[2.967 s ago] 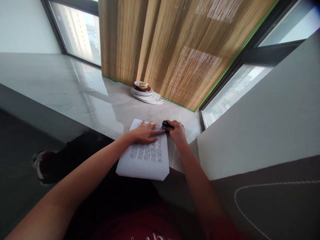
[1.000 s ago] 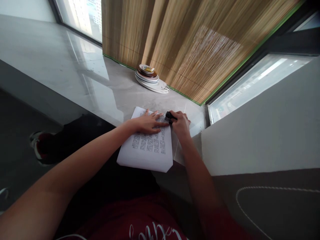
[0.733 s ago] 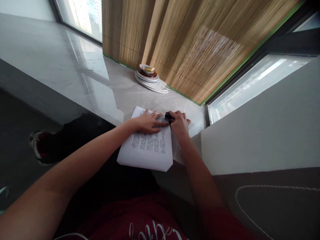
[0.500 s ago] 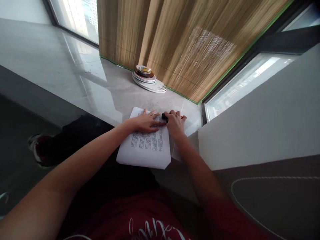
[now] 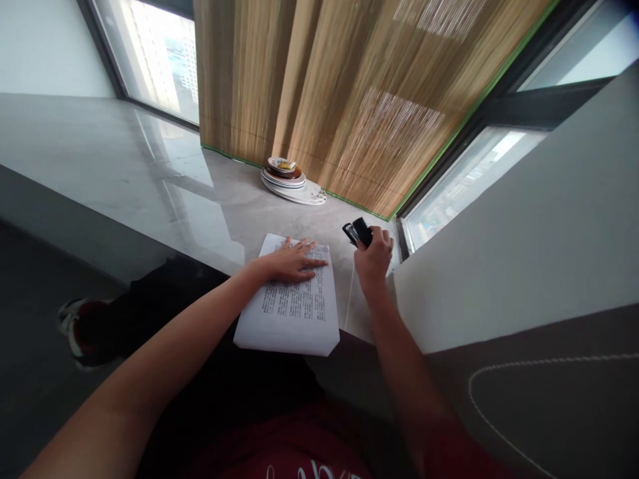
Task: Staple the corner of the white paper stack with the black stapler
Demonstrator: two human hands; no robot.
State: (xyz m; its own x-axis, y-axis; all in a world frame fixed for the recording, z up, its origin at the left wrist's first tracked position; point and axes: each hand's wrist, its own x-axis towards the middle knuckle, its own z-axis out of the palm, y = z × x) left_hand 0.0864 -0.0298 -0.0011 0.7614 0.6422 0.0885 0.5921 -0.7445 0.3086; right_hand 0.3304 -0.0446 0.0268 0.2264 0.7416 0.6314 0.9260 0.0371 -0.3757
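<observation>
Printed paper (image 5: 292,326) lies on the pale stone ledge, its near edge sticking out over the front. My left hand (image 5: 293,263) rests flat on the upper part of the page with its fingers spread. To the right of the sheet, my right hand (image 5: 375,256) is wrapped round a black stapler (image 5: 360,231). The stapler's jaws are apart and point to the upper left, away from the paper. My fingers hide the stapler's back end.
A stack of plates (image 5: 294,185) with a small dish on top stands at the back of the ledge (image 5: 224,199), against a bamboo blind (image 5: 309,86). A grey-white wall (image 5: 499,253) bounds the right side. A white cord (image 5: 499,366) hangs at lower right.
My right hand has lifted the stapler off the paper's upper right corner and moved it right. The left hand stays on the page. The camera view has tilted up slightly.
</observation>
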